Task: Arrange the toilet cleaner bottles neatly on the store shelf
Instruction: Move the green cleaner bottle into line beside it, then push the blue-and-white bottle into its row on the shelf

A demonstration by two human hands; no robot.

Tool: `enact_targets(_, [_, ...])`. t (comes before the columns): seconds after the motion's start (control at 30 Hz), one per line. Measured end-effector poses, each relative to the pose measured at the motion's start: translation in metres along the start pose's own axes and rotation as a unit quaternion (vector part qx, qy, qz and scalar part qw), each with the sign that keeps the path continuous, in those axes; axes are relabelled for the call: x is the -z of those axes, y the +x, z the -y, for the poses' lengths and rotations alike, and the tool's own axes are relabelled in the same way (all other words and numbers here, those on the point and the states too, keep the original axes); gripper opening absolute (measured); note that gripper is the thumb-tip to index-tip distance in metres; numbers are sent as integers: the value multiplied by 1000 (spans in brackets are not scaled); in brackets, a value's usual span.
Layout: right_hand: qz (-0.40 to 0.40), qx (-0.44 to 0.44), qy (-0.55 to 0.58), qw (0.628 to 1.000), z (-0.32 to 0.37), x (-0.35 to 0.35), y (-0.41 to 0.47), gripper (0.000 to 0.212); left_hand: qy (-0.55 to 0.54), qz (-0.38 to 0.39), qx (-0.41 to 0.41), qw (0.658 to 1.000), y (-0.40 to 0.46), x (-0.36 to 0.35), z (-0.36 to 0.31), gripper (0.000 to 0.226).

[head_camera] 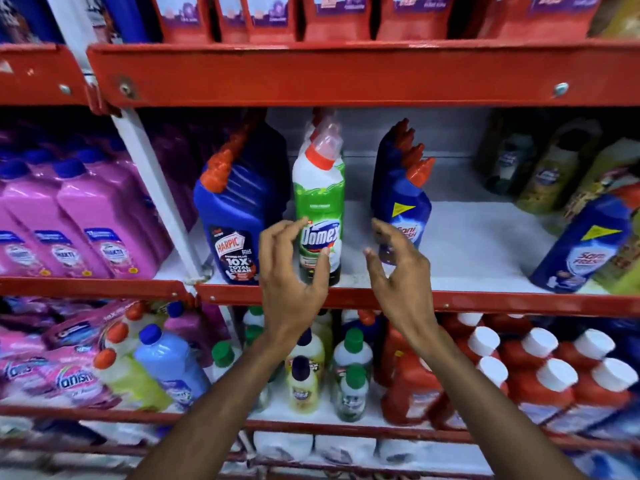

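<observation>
On the middle shelf (pixel 467 251) stand three rows of toilet cleaner: blue Harpic bottles (pixel 235 216) at left, green-and-white Domex bottles (pixel 320 202) in the centre, blue Sani Fresh bottles (pixel 405 202) to the right. My left hand (pixel 294 271) hovers in front of the front Domex bottle, fingers spread, thumb near its label. My right hand (pixel 394 268) is open between the Domex and Sani Fresh rows, just before the front blue bottle. Another Sani Fresh bottle (pixel 585 244) leans at the far right of the shelf.
Pink bottles (pixel 79 220) fill the shelf section to the left. Dark green and yellow bottles (pixel 554 168) crowd the right end. The red shelf lip (pixel 485 301) runs under my wrists. Small bottles (pixel 349 375) and red jugs (pixel 540 372) sit one shelf down.
</observation>
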State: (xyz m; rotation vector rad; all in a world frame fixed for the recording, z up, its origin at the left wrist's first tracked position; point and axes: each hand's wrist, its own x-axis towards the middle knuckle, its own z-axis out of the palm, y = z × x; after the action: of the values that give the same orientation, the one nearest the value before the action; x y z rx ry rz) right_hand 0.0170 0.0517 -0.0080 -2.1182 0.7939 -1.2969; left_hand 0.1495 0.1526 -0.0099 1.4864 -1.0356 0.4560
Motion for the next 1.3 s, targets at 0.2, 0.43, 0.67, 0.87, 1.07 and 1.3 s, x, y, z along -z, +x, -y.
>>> enact_targets(0.2, [-68, 43, -157, 984, -33, 59, 0, 52, 30, 69, -188, 979, -6, -47, -36, 47])
enact_targets(0.43, [-134, 29, -277, 951, -80, 138, -5, 55, 45, 248, -186, 950, -24, -127, -85, 73])
enact_targets(0.67, [-219, -66, -183, 956, -118, 196, -11, 64, -11, 372, -139, 918, -40, -209, -128, 74])
enact_targets(0.87, [-155, -134, -104, 973, -146, 225, -4, 61, -113, 394, 1, 912, -45, -254, -153, 60])
enact_targets(1.07, [-102, -180, -45, 977, -153, 235, 0, 40, -172, 379, 85, 905, -49, -268, -166, 47])
enact_targets(1.3, [-80, -151, 2, 985, -118, 203, 0, 39, -208, 295, 83, 929, -42, -219, -145, 39])
